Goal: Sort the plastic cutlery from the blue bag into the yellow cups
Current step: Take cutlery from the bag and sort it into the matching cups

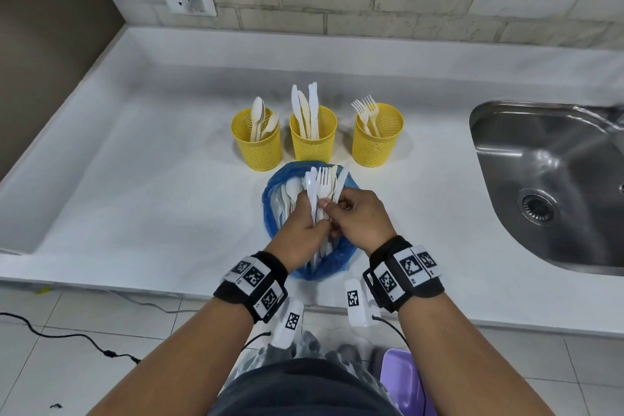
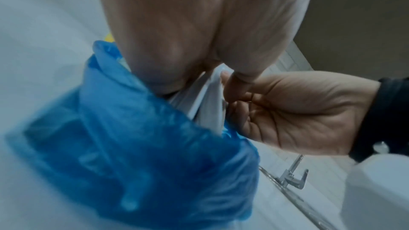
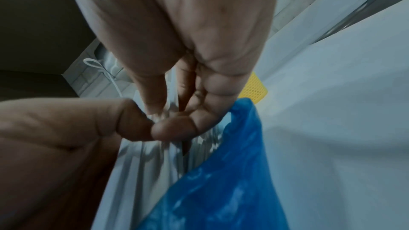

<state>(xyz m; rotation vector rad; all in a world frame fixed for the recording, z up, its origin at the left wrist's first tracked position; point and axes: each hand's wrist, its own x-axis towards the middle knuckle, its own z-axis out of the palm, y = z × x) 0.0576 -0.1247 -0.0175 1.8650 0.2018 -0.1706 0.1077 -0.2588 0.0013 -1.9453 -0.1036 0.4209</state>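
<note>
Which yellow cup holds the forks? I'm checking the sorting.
The rightmost cup, nearest the sink; the middle one holds knives, the left one spoons.

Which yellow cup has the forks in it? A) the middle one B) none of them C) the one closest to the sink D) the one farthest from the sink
C: the forks stand tines up in the yellow cup nearest the sink; the middle cup holds knives and the far cup holds spoons.
</note>
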